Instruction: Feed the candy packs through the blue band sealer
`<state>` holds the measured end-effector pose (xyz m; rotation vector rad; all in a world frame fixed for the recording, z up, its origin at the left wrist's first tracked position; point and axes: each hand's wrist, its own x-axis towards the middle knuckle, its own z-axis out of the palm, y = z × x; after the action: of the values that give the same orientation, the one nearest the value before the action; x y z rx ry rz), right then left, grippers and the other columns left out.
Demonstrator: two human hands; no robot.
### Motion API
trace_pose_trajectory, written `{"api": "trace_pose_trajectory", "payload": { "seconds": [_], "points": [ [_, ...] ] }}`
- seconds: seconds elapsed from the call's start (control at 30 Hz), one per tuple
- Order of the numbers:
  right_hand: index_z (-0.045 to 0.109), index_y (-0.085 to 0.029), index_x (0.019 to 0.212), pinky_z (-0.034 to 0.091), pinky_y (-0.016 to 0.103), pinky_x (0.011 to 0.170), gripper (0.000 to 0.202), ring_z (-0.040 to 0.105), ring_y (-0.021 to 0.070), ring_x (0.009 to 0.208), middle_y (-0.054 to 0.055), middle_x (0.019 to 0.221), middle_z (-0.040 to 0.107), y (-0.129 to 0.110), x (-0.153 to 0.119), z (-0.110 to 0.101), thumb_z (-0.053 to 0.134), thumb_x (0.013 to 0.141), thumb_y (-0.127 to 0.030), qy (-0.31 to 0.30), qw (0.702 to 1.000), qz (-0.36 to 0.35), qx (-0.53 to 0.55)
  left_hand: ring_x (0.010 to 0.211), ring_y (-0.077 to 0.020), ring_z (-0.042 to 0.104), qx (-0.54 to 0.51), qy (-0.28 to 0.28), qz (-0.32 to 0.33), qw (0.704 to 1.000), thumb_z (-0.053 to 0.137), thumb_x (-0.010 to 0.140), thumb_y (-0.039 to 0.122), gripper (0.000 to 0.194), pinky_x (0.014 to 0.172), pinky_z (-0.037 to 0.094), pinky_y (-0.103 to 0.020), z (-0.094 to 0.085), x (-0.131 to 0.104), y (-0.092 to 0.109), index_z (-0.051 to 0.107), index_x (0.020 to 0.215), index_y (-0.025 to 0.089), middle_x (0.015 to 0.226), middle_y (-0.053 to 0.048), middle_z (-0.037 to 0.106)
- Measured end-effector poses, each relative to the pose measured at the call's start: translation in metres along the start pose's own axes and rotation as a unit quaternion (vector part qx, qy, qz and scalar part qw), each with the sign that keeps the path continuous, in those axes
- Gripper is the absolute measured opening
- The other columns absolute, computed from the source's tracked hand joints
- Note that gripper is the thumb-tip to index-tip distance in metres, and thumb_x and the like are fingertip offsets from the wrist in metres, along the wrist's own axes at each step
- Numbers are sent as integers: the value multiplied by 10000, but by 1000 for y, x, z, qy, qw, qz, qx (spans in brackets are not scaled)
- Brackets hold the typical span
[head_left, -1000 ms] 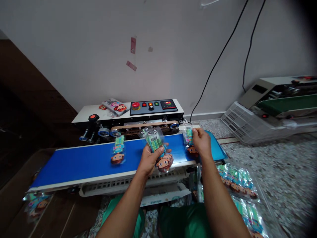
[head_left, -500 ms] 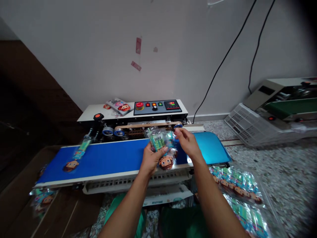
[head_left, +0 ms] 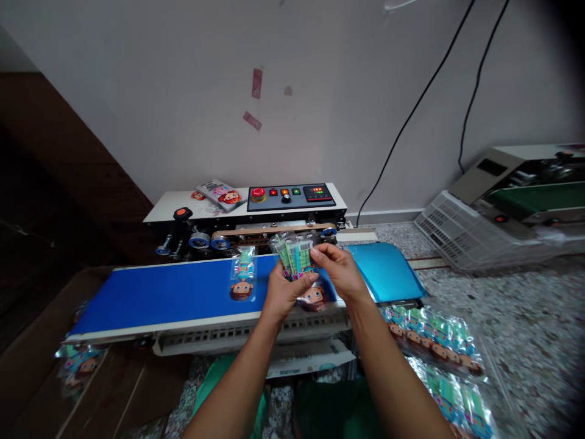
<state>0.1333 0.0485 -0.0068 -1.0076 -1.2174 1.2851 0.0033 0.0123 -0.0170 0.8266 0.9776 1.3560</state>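
My left hand (head_left: 286, 296) grips a fanned bunch of clear plastic packets (head_left: 287, 259), its thumb lying across the front. Each packet shows green strips and a cartoon face. My right hand (head_left: 338, 268) is closed in a pinch at the upper right edge of the front packet. Both hands are over the right part of the blue conveyor belt (head_left: 173, 299), in front of the band sealing machine (head_left: 205, 210). Left of my hands, a single packet (head_left: 242, 274) lies on the belt, its top end at the sealing band.
Rows of packets (head_left: 439, 341) lie in a clear tray at lower right. An open cardboard box (head_left: 114, 378) with packets inside stands below the belt's left end. A white plastic crate (head_left: 439, 225) and another machine (head_left: 539, 183) are at right. A packet (head_left: 222, 195) rests on the sealer's top.
The packet at the belt's left end is gone from the belt. Another packet now shows mid-belt, left of my hands. My right hand has moved slightly down, against the held packets, which are fanned wider.
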Motion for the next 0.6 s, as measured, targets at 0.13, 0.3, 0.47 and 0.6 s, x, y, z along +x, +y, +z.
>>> {"api": "trace_pose_trajectory", "payload": {
  "seconds": [0.13,0.3,0.47,0.6],
  "points": [
    [698,-208,904,460,284,755,232,595,144,781,10,854,688,2,1,-1,660,752,-379,45,999,-15,28,818,-179,657,-41,5,13,999,798,606,262,490,795,494,-305,4,0,0,601,1043,157,960,-62,707],
    [653,-203,931,453,256,698,269,576,131,755,6,840,661,-3,3,-7,578,810,-431,153,982,-105,31,732,-133,653,-34,36,23,999,769,654,273,377,693,509,-243,2,2,-4,585,961,154,847,-24,698],
    [658,-173,938,423,252,661,339,550,143,719,19,798,647,-3,10,-55,505,832,-456,232,948,-124,-179,659,-167,676,-34,35,-9,999,772,644,313,423,596,542,-277,-1,2,-6,537,960,158,800,-23,681],
    [691,-136,870,393,274,633,363,558,176,669,64,737,665,9,18,-95,440,845,-398,271,877,-64,-392,685,-201,688,-31,21,-17,999,770,646,311,434,590,563,-319,0,2,-6,527,971,156,829,-37,669]
  ]
}}
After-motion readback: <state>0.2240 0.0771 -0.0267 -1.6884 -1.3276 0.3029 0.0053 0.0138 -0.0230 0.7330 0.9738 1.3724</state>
